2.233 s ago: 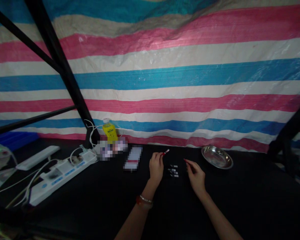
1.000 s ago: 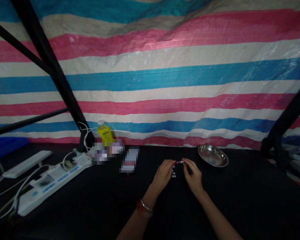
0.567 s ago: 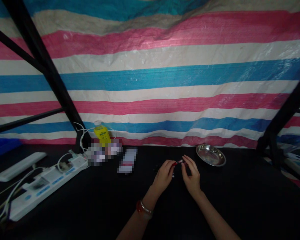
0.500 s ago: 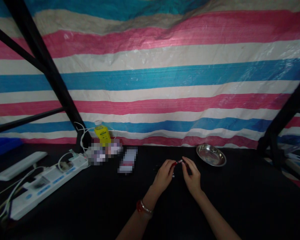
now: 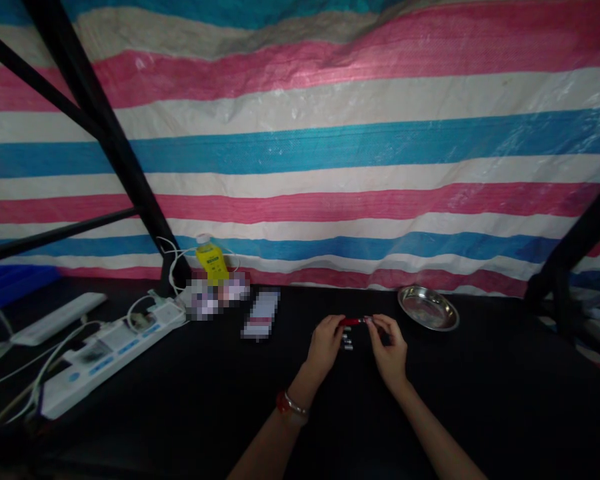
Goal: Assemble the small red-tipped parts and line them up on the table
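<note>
A slim red object (image 5: pixel 353 321), pen-like with a silvery right end, is held level between my two hands above the black table. My left hand (image 5: pixel 325 345) pinches its left end. At the silvery end, the fingertips of my right hand (image 5: pixel 390 350) are closed on it. Several small silvery pieces (image 5: pixel 348 343) lie on the table just right of my left fingers; their exact shape is too small to tell. A round, shallow metal dish (image 5: pixel 429 308) sits behind and to the right of my right hand.
A blurred-out flat item (image 5: pixel 261 313) lies left of my hands. Farther left are a yellow bottle (image 5: pixel 213 263), a white power strip (image 5: pixel 110 360) with cables, another white bar (image 5: pixel 60 319) and a blue tray (image 5: pixel 15 283). Black frame bars (image 5: pixel 115 153) stand before a striped sheet (image 5: pixel 330 153).
My hands are farther apart, and more of the red object shows between them. More of the small silvery pieces are visible beside my left hand. The whole view has shifted slightly.
</note>
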Action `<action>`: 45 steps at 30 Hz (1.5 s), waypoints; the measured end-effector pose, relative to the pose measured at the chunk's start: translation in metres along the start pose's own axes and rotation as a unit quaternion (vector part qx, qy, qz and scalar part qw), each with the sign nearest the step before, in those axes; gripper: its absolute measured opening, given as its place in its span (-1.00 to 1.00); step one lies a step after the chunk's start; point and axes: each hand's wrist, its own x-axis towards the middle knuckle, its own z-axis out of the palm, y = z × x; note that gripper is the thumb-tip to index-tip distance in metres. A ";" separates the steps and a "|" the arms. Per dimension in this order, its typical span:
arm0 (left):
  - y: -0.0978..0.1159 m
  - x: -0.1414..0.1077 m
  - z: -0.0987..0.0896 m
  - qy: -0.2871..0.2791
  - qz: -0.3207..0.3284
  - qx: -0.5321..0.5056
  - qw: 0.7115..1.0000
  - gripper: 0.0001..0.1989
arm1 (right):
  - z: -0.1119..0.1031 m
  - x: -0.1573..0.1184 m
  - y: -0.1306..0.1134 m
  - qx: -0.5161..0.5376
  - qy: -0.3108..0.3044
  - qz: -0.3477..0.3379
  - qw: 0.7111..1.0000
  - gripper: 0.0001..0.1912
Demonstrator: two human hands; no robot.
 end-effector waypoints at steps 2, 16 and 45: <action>0.000 0.001 -0.002 0.001 -0.002 0.037 0.999 -0.75 | 0.000 0.000 -0.001 0.001 0.003 -0.003 1.000 -0.77; -0.006 0.009 -0.027 0.042 0.003 0.199 0.979 -0.80 | 0.007 0.007 0.034 0.031 -0.083 0.088 0.992 -0.68; -0.010 0.003 -0.012 -0.089 -0.007 0.176 0.980 -0.73 | 0.033 0.018 0.030 -0.248 0.058 0.019 0.967 -0.62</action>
